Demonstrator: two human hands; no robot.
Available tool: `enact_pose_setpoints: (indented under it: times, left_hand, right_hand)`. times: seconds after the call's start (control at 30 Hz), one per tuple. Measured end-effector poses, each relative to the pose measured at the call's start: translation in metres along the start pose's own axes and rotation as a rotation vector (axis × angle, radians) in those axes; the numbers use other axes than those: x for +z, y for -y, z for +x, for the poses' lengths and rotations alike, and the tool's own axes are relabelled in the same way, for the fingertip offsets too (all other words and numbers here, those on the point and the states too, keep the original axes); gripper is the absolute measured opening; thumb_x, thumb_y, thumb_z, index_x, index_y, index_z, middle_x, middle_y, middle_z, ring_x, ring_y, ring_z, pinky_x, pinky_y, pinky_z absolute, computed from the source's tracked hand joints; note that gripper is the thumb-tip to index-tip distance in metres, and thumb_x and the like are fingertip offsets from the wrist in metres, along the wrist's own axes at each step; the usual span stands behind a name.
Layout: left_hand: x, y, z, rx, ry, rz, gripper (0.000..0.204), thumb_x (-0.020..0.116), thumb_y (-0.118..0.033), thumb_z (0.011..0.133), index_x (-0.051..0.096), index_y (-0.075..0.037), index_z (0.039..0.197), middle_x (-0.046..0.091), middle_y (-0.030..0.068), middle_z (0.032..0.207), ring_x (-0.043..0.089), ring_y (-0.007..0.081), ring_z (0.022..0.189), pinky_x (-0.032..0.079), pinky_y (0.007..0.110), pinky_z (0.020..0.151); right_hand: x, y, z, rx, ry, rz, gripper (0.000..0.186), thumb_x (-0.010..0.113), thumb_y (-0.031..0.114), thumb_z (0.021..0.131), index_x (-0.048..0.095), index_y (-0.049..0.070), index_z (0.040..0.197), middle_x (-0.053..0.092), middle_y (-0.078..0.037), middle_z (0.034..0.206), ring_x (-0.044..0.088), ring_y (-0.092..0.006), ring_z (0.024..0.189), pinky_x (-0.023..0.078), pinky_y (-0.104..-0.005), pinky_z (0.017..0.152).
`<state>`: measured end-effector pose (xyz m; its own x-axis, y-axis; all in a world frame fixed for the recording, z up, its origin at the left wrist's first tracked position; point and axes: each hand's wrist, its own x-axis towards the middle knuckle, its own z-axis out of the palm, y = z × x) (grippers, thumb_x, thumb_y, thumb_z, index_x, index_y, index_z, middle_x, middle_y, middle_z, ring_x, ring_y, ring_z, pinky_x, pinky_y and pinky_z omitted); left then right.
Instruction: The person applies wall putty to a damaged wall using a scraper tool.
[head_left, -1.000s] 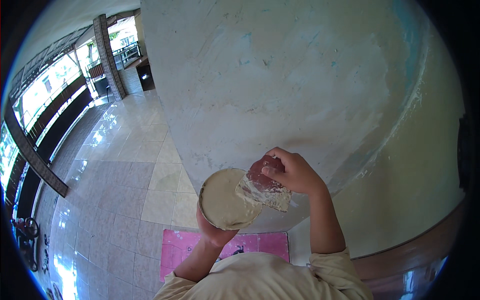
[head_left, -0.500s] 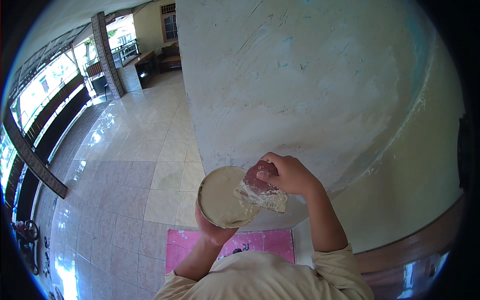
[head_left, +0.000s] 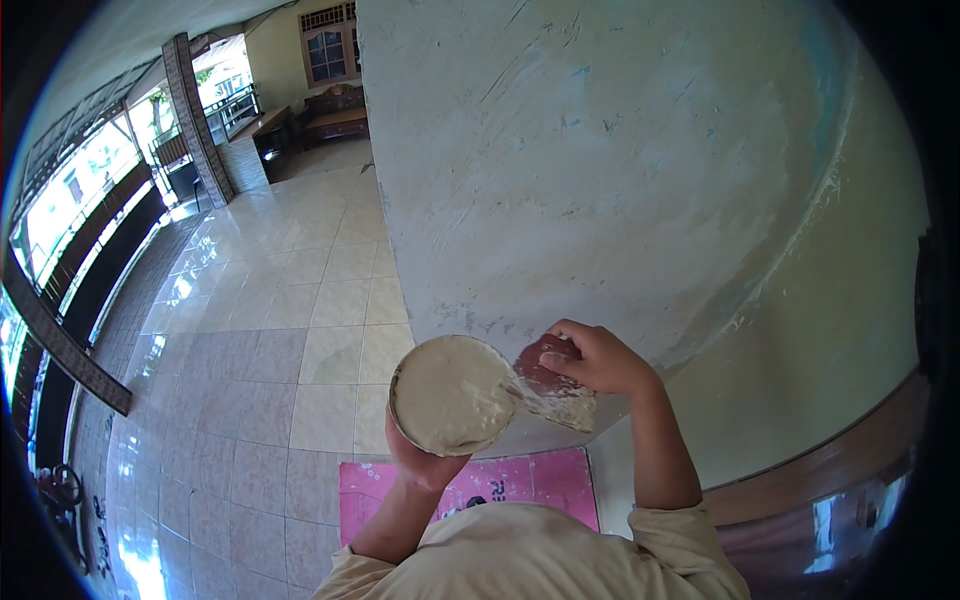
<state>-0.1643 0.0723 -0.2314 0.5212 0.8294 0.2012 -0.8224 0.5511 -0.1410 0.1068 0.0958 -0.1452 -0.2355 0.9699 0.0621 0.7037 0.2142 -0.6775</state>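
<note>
My left hand (head_left: 425, 462) is under a round, shallow container of cream-coloured putty (head_left: 448, 395), holding it up from below; the fingers beneath it are mostly hidden. My right hand (head_left: 603, 358) grips a dark red scraper (head_left: 546, 366) between thumb and fingers. Putty is smeared over the scraper's wide lower edge, which lies at the right rim of the container. In front of me stands a wall (head_left: 600, 200) with grey-white patches, scratches and flecks of blue.
Below my hands lies a pink board (head_left: 545, 485) with dark marks. Tiled floor (head_left: 260, 375) stretches to the left, past a pillar (head_left: 198, 120) toward a wooden bench (head_left: 335, 115). At the lower right is a brown glossy surface (head_left: 840, 500).
My right hand has drawn the scraper to the right and slightly down, from over the putty to the container's rim. The container has shifted slightly left.
</note>
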Motion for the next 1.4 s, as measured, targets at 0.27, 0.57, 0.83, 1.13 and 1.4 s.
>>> enact_pose_setpoints:
  times: [0.27,0.57,0.83,1.13,1.4]
  left_hand:
    - [-0.002,-0.003,-0.005,0.008,-0.074,0.009,0.062,0.041,-0.055,0.100,0.043,-0.017,0.149,0.040,0.0105,0.155,0.038,0.0368,0.142,0.032,0.063,0.114]
    - [0.005,0.000,-0.003,-0.011,-0.077,0.016,0.062,0.040,-0.053,0.100,0.042,-0.016,0.150,0.041,0.0106,0.155,0.037,0.0367,0.143,0.031,0.062,0.115]
    - [0.013,0.004,-0.011,-0.001,-0.032,-0.014,0.065,0.040,-0.057,0.099,0.042,-0.018,0.150,0.040,0.0102,0.156,0.037,0.0359,0.144,0.031,0.061,0.115]
    - [0.017,0.007,-0.010,-0.025,-0.004,-0.090,0.066,0.040,-0.056,0.099,0.041,-0.016,0.151,0.039,0.0106,0.156,0.036,0.0362,0.144,0.031,0.061,0.115]
    - [0.013,0.010,-0.011,0.010,-0.043,-0.035,0.065,0.040,-0.055,0.099,0.041,-0.015,0.150,0.040,0.0107,0.156,0.037,0.0353,0.143,0.032,0.059,0.115]
  right_hand:
    - [-0.024,-0.010,-0.028,0.041,-0.045,0.082,0.033,0.071,0.029,0.094,0.061,0.002,0.113,0.072,-0.011,0.094,0.067,-0.0171,0.083,0.052,-0.0326,0.076]
    - [0.010,0.003,-0.007,-0.050,-0.091,0.442,0.031,0.066,0.026,0.099,0.057,0.003,0.117,0.070,-0.007,0.094,0.062,-0.0108,0.084,0.050,-0.0293,0.076]
    - [-0.014,-0.002,-0.014,-0.032,-0.066,0.158,0.033,0.069,0.027,0.096,0.062,0.000,0.114,0.073,-0.013,0.096,0.069,-0.0165,0.087,0.054,-0.0323,0.078]
    - [-0.005,0.013,-0.006,-0.020,0.008,-0.046,0.042,0.069,0.035,0.094,0.061,0.001,0.117,0.072,-0.021,0.100,0.071,-0.0351,0.092,0.054,-0.0409,0.081]
    - [-0.002,0.028,0.000,-0.036,-0.098,0.073,0.040,0.068,0.035,0.094,0.061,0.003,0.115,0.072,-0.021,0.097,0.072,-0.0343,0.089,0.054,-0.0402,0.079]
